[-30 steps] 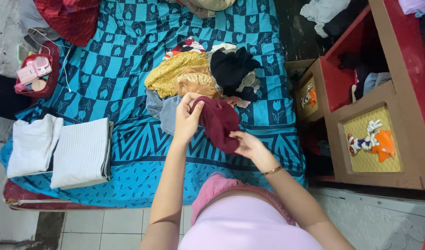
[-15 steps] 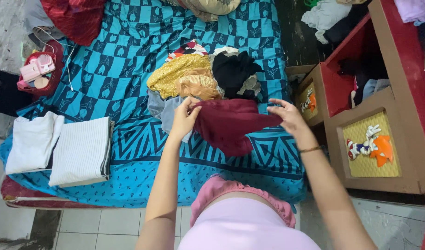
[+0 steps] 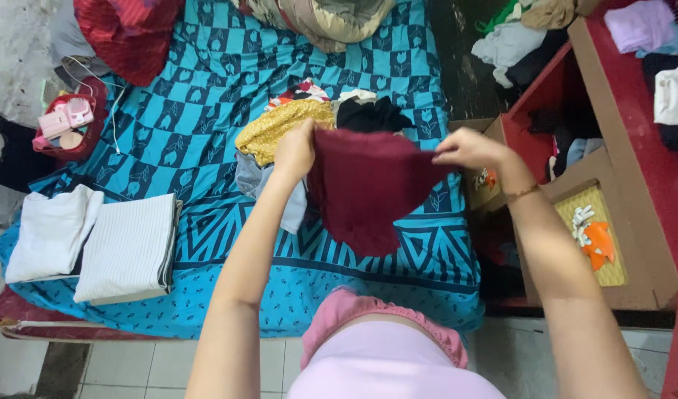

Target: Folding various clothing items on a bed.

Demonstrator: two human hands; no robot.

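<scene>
A dark maroon garment hangs spread out above the bed, held by its upper edge. My left hand grips its left corner and my right hand grips its right corner. Just behind it lies a heap of unfolded clothes: a mustard patterned piece, a black one, a grey one and others. The garment hides the near part of that heap.
The bed has a blue patterned sheet. Two folded pale garments lie at its left front. A red basket with small pink items sits at the left edge. A brown and red shelf unit with clothes stands to the right.
My hands have moved apart and upward, stretching the maroon garment from a bunched lump into a spread, hanging piece. The right hand went from near my body out to the right.
</scene>
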